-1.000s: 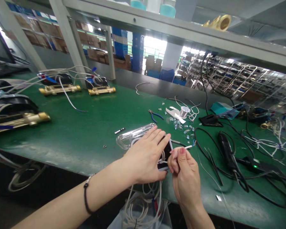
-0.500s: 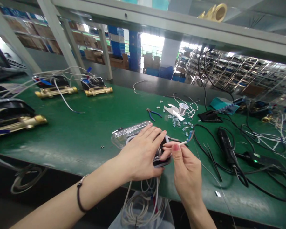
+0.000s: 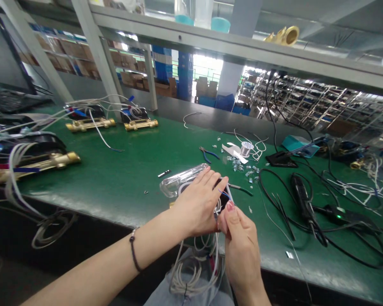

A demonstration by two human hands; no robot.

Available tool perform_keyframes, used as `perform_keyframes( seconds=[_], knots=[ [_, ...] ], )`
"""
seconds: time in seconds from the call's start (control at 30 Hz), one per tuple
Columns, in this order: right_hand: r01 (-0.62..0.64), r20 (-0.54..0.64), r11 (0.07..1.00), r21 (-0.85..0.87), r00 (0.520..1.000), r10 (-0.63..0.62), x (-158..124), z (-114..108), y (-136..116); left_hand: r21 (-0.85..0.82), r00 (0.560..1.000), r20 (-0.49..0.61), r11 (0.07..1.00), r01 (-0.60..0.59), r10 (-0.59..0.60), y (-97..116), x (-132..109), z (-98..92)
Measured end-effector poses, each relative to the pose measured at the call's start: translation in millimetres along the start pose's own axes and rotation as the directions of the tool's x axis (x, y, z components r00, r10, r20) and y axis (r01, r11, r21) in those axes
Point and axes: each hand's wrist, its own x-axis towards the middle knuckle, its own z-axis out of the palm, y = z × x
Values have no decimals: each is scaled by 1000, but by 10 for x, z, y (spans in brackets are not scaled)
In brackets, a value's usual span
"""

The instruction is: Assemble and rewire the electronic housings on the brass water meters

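Observation:
A black housing with a pale rim lies near the bench's front edge, largely covered by my hands. My left hand spans it from above, fingers stretched across the top, holding it in place; the thumb is mostly hidden. Close beside it, my right hand is closed in a pinch on a cable, whose thin blue wire ends show above the fingertips. A clear plastic cover sits just beyond my left hand. Coiled white cables hang below the bench edge over my lap.
Blue-handled pliers, a solder spool and several small clear pieces lie beyond my hands. A green-handled tool is near the housing. Rightward are a black corded tool and tweezers. Brass pipe units stand left.
My right hand has moved left and closer to the housing, bringing the cable and its wire ends over it. The left hand stays on the housing. The whole view has shifted slightly.

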Motion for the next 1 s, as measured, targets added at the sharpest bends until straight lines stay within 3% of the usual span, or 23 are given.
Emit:
perform_keyframes(
  seconds=[0.13, 0.3, 0.4, 0.5, 0.67, 1.0],
  knots=[
    [200, 111, 913, -356, 979, -171, -78, 24, 14, 25, 999, 43, 1000, 3, -4, 15, -14, -15],
    [492, 267, 610, -621, 864, -426, -86, 89, 1, 45, 999, 45, 999, -22, 20, 11, -53, 12],
    [557, 359, 402, -726, 807, -470, -122, 137, 14, 76, 998, 54, 997, -33, 28, 4, -92, 44],
    [550, 396, 254, -795, 790, -468, -184, 168, 50, 121, 995, 79, 990, -66, 56, -9, -120, 79],
    [518, 406, 170, -838, 801, -440, -246, 196, 86, 159, 994, 68, 982, -99, 90, -27, -146, 119],
    [566, 498, 37, -824, 754, -429, -207, 199, 94, 210, 995, 29, 972, -103, 99, -14, -144, 117]
  ],
)
